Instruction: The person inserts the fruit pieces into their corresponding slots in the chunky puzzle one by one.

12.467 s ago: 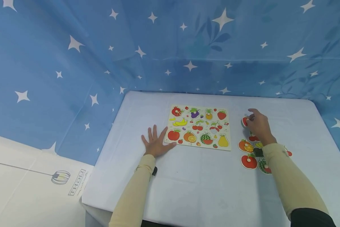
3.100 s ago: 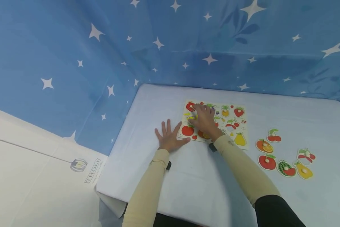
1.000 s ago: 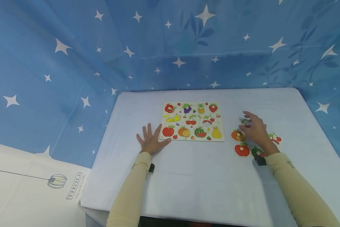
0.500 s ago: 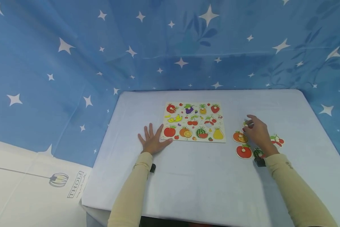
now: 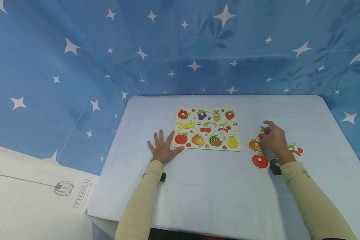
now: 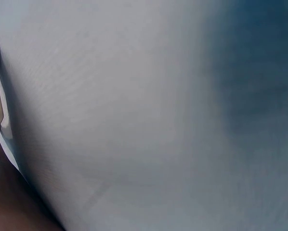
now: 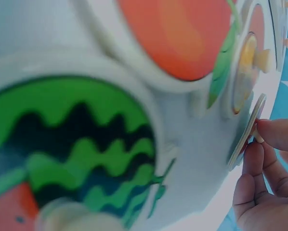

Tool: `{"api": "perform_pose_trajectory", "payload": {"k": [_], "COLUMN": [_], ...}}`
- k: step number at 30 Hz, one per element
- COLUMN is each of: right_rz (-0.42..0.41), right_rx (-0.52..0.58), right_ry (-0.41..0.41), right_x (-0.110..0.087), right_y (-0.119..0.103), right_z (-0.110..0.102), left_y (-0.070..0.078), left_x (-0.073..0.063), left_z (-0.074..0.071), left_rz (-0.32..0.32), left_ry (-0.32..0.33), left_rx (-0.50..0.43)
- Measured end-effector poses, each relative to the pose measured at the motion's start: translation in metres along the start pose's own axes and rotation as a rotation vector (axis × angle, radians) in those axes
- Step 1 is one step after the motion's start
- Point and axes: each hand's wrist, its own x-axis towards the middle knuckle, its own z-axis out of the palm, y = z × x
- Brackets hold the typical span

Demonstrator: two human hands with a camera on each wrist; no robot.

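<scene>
From where I stand, looking with the head view, a person's left hand (image 5: 162, 149) lies flat on the white table (image 5: 213, 200) with its fingers spread apart, and the near left corner of the fruit board (image 5: 215, 130) sits between thumb and forefinger. Well off to the board's right, the right hand (image 5: 275, 139) pinches a small piece (image 5: 259, 136) with red on it. Just below that are the orange (image 5: 256, 145) and the apple (image 5: 260, 161); the watermelon (image 5: 275, 162) is partly hidden under the wrist, and a red-and-white piece (image 5: 295, 150) lies on the far side of the arm. A blue starry curtain (image 5: 167, 40) hangs behind. The left wrist view is mostly blurred white cloth, with the board's edge and a bit of that hand at the margin. In the right wrist view the watermelon looms close, the apple and orange beyond it; thumb and finger are clamped on the held piece's knob, the piece tilted nearly edge-on. I can't tell whether it touches the table.
</scene>
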Motion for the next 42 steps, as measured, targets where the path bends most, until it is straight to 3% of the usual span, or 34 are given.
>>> {"api": "perform_pose_trajectory", "payload": {"k": [7, 14, 22, 29, 34, 42], "right_rz": [-0.068, -0.07, -0.12, -0.066, -0.144, -0.197], "right_rx": [0.005, 0.002, 0.029, 0.045, 0.025, 0.064], "right_ry": [0.047, 0.03, 0.021, -0.04, -0.041, -0.062], "right_x": [0.004, 0.011, 0.02, 0.028, 0.034, 0.042], "right_y": [-0.015, -0.038, -0.062, -0.086, -0.1, -0.128], "right_z": [0.004, 0.016, 0.037, 0.056, 0.068, 0.096], "left_y": [0.002, 0.002, 0.0, 0.001, -0.001, 0.001], "left_x": [-0.002, 0.0, 0.002, 0.001, 0.001, 0.0], "left_z": [0.0, 0.0, 0.003, 0.001, 0.002, 0.0], "left_rz": [0.001, -0.007, 0.002, -0.006, 0.001, -0.001], "left_ry": [0.02, 0.001, 0.026, 0.011, 0.011, 0.012], "left_rx": [0.0, 0.012, 0.013, 0.015, 0.007, -0.005]}}
